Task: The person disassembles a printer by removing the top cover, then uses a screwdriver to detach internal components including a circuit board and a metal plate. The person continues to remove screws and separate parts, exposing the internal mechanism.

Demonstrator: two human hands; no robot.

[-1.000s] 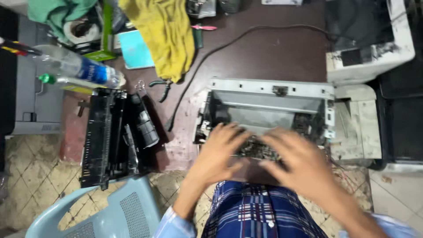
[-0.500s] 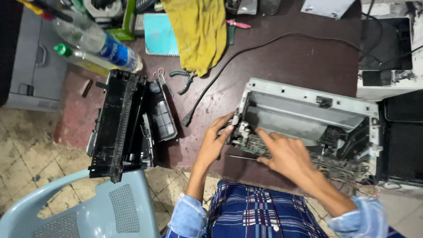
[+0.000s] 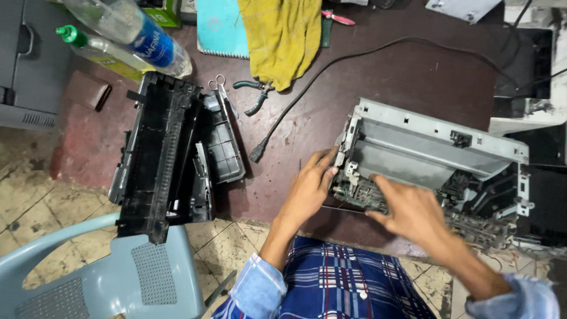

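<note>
Two hands work at the stripped grey printer chassis [image 3: 425, 147] on the dark table [image 3: 407, 65]. The left hand [image 3: 308, 190] has its fingers loosely curled, tips against the frame's near left corner. The right hand [image 3: 407, 212] lies spread, fingers pressing the exposed mechanism. Whether either pinches a part, I cannot tell. Beyond the right hand, the chassis's far end blurs into clutter.

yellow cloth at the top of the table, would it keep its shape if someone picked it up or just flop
The yellow cloth would most likely flop: it lies in soft folds and drapes over the table. It looks thin, so probably light for its size. It seems unlikely to roll or slide, though a pull might drag the pliers at its lower edge.
</note>
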